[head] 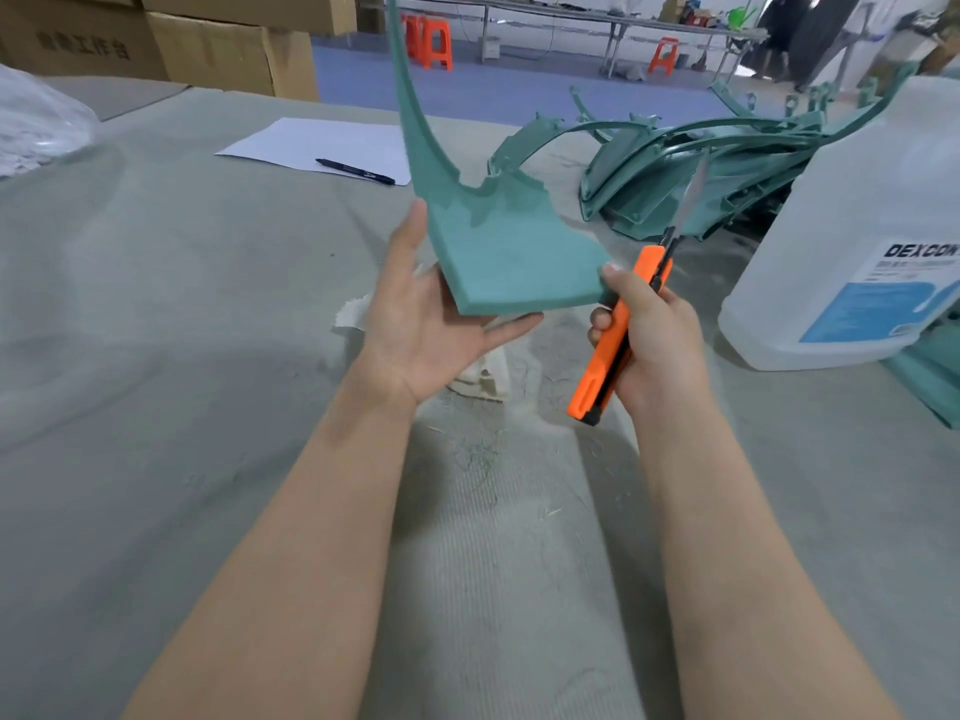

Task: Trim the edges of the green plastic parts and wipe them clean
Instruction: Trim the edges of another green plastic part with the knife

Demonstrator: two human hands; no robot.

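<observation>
Green part [498, 252]: held above the table [156, 356], between both hands.
Left hand [415, 324]: palm up, fingers straight, cradling the lower edge.
Right hand [660, 340]: curled round orange knife [608, 350], blade out, pointing up; one fingertip on the corner.
Trim: firmer left grip first; blade shallow, strokes away from fingers.

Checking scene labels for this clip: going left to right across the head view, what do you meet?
From the left: clear plastic bag → black pen → left hand → held green part → orange utility knife in the right hand → white jug. The pile of green parts spans several, so it is omitted.
</observation>
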